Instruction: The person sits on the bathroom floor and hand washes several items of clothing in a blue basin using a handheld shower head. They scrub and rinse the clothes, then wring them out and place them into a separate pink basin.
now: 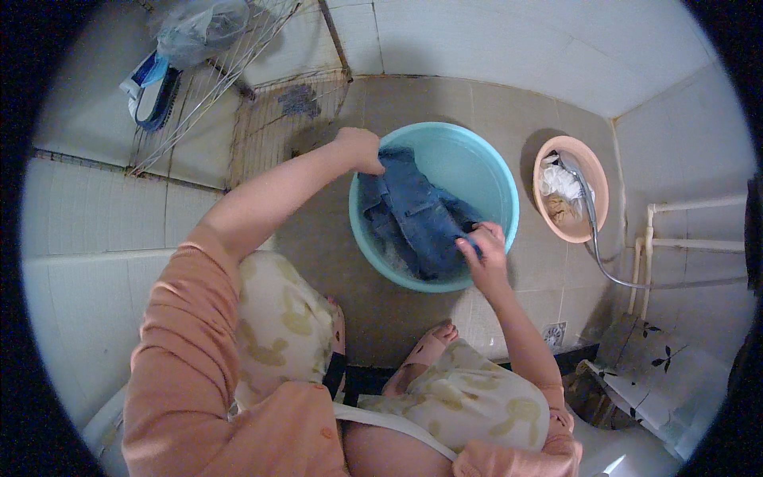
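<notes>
A dark blue denim garment [421,219] lies bunched in a round turquoise basin [469,171] on the floor. Its lower folds sit in the basin, where some suds or water show at the near left. At the far left rim, my left hand [362,151] is closed on the garment's top edge. My right hand [486,253] pinches its right end near the basin's near right rim, thumb and fingers around the cloth. Between my hands the denim is stretched out, with a seam or pocket visible. Whether it is trousers or a jacket, I cannot tell.
A peach-coloured basin [602,183] at the right holds white and tan cloths and a shower head [574,171], whose hose runs to the right wall. A wire rack [230,75] at the far left carries a scrubbing brush [159,99] and a plastic bag [203,30]. White pipes [650,246] line the right wall.
</notes>
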